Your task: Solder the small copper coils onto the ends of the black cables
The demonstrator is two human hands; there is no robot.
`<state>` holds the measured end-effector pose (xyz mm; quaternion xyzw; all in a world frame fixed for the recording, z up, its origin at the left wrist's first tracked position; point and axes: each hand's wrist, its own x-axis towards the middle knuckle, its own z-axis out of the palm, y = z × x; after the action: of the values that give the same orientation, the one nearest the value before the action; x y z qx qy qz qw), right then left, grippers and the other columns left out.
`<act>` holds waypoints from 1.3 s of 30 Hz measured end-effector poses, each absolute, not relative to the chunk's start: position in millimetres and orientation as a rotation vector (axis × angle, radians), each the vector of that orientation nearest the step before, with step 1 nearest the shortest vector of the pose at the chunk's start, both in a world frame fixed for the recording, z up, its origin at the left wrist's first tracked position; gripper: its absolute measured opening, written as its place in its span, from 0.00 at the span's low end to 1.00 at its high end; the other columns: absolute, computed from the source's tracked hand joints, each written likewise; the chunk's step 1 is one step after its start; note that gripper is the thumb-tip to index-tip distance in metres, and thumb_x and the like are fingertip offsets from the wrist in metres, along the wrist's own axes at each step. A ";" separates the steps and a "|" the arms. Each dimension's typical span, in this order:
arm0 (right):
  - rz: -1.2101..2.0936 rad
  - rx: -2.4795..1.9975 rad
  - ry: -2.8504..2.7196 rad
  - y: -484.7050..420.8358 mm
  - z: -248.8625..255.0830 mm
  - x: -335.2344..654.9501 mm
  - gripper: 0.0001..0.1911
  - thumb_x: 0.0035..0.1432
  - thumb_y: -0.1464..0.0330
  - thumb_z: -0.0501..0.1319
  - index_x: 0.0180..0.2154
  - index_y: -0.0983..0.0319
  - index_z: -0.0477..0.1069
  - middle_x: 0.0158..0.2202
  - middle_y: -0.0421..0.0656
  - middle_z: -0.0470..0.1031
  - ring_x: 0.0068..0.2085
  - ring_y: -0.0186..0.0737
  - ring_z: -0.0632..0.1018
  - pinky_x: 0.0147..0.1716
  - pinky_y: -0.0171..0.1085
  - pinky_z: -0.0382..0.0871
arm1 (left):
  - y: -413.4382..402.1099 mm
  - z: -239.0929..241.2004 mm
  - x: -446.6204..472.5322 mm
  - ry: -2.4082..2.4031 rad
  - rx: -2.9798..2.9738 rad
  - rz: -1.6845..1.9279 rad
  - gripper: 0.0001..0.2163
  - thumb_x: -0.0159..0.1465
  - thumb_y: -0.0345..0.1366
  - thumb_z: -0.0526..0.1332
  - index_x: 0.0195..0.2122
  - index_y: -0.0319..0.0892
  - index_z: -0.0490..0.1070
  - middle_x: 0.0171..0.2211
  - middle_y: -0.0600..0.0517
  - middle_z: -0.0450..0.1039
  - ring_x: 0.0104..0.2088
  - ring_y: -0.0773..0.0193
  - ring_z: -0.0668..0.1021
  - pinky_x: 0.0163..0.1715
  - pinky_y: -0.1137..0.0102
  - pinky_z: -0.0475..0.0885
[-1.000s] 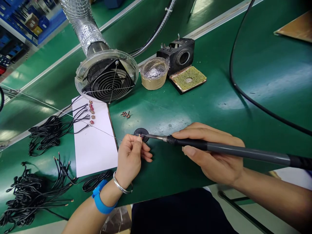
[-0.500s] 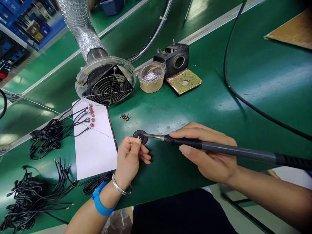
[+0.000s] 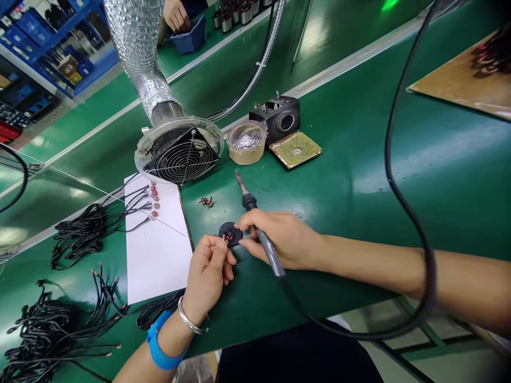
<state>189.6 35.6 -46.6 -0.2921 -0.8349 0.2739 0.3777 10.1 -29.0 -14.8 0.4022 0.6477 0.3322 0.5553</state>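
Observation:
My left hand is closed in a pinch on a thin solder wire that runs in from the far left. Its fingertips are at the near left edge of a round black disc. A small ring-shaped coil with reddish windings lies on that disc. My right hand holds a soldering iron, tip pointing away from me and clear of the coil. The thumb and a finger of this hand also reach the disc's right edge. A little cluster of similar coils lies beyond the disc.
A fume extractor fan hangs over white paper with coil-ended cables. Black cable bundles lie left. Behind stand a solder-dross bowl, an iron holder and a sponge tray. The iron's cord loops across my right forearm.
The iron has come off the coil and swung from pointing left to pointing away from me. My right hand has moved left to the disc. Across the bench, another person's hand appears at a blue bin.

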 end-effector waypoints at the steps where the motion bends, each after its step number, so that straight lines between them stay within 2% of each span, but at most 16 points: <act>1: 0.707 -0.743 -2.172 39.7 -48.3 185.2 0.09 0.58 0.72 0.59 0.41 0.61 0.63 0.31 0.42 0.76 0.28 0.37 0.77 0.29 0.35 0.72 | -29.5 -14.0 9.5 1.526 0.948 0.786 0.15 0.66 0.49 0.57 0.31 0.42 0.63 0.17 0.59 0.65 0.15 0.74 0.64 0.16 0.79 0.59; 6: 0.777 -0.709 -2.194 47.2 -54.5 171.3 0.13 0.53 0.75 0.59 0.41 0.60 0.62 0.36 0.45 0.76 0.37 0.42 0.77 0.35 0.38 0.73 | -32.2 -10.8 8.1 1.512 0.919 0.783 0.12 0.64 0.44 0.60 0.34 0.42 0.62 0.24 0.57 0.70 0.17 0.75 0.66 0.17 0.79 0.60; 13: 0.876 -0.593 -2.124 47.3 -57.4 170.2 0.11 0.55 0.77 0.56 0.40 0.59 0.63 0.34 0.43 0.73 0.35 0.39 0.74 0.33 0.36 0.70 | -33.9 -8.9 6.5 1.520 0.938 0.768 0.11 0.65 0.44 0.59 0.34 0.41 0.64 0.25 0.56 0.70 0.19 0.74 0.67 0.18 0.78 0.60; 16: 0.918 -0.584 -2.061 46.9 -52.5 174.0 0.13 0.52 0.77 0.58 0.40 0.59 0.62 0.33 0.40 0.71 0.34 0.37 0.72 0.33 0.36 0.69 | -34.0 -8.0 3.5 1.524 0.963 0.798 0.11 0.64 0.44 0.60 0.36 0.41 0.67 0.24 0.56 0.69 0.19 0.74 0.66 0.18 0.78 0.59; 20: 1.272 -0.625 -1.884 41.1 -40.3 181.6 0.20 0.48 0.78 0.60 0.42 0.58 0.58 0.33 0.37 0.68 0.30 0.33 0.72 0.29 0.33 0.68 | -35.9 -8.6 1.3 1.492 1.023 0.848 0.10 0.64 0.42 0.61 0.38 0.41 0.70 0.24 0.57 0.68 0.20 0.74 0.65 0.20 0.78 0.60; 24: 1.674 -0.546 -1.718 34.7 -31.6 185.1 0.18 0.53 0.77 0.58 0.43 0.57 0.55 0.35 0.38 0.65 0.28 0.30 0.71 0.26 0.31 0.66 | -39.3 -11.4 2.8 1.456 1.089 0.858 0.09 0.63 0.41 0.62 0.36 0.40 0.72 0.22 0.57 0.67 0.21 0.74 0.63 0.21 0.78 0.58; 28: 1.605 -0.545 -1.744 34.6 -28.0 185.5 0.11 0.58 0.76 0.56 0.40 0.59 0.57 0.32 0.37 0.65 0.29 0.30 0.68 0.28 0.32 0.65 | -42.9 -13.3 2.5 1.474 1.161 0.831 0.08 0.64 0.40 0.61 0.37 0.40 0.74 0.25 0.55 0.68 0.24 0.72 0.66 0.24 0.77 0.61; 33: 1.492 -0.554 -1.917 37.5 -25.5 190.7 0.13 0.58 0.76 0.57 0.42 0.59 0.57 0.32 0.36 0.66 0.29 0.31 0.69 0.29 0.32 0.65 | -45.5 -7.6 -0.1 1.536 1.471 0.764 0.07 0.65 0.37 0.60 0.37 0.42 0.77 0.26 0.54 0.69 0.24 0.71 0.67 0.24 0.75 0.61; 39: 1.419 -0.495 -2.124 39.8 -22.8 197.9 0.11 0.63 0.74 0.54 0.46 0.59 0.58 0.33 0.38 0.68 0.31 0.31 0.70 0.31 0.31 0.65 | -42.3 0.0 -0.5 1.524 1.701 0.690 0.06 0.64 0.33 0.60 0.36 0.43 0.77 0.26 0.55 0.71 0.25 0.71 0.70 0.25 0.76 0.63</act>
<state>197.9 39.8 -22.8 -0.1832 -0.7869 0.5255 0.2665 -0.5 -42.3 0.0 0.6626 0.5937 0.2689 0.3689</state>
